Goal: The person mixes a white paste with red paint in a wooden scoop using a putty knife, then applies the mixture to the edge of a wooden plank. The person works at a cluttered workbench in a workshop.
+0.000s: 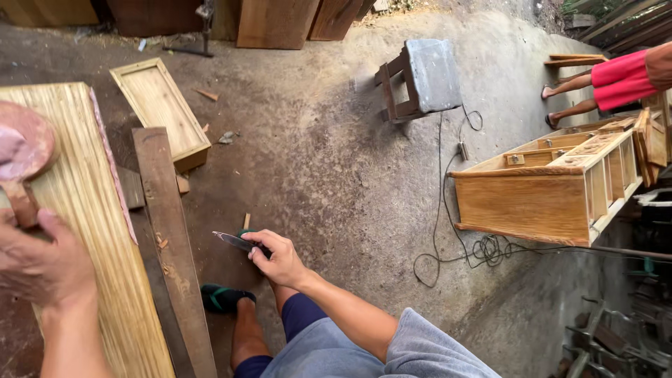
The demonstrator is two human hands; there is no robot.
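Gripping a putty knife (236, 242), the right hand (278, 257) hangs beside the plank's edge (168, 238).

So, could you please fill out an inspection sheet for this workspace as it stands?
Surface: striped wooden panel lying on dark planks; concrete floor with wood scraps.
Job's things: right hand holds a putty knife; left hand rests on the panel beside a pinkish lump on a round board.
Clutter: shallow wooden tray, overturned stool, unfinished cabinet.
Hands: both bare.
Cables: black cord trailing and coiled on the floor.
Surroundings: another person's legs, boards leaning at the back.
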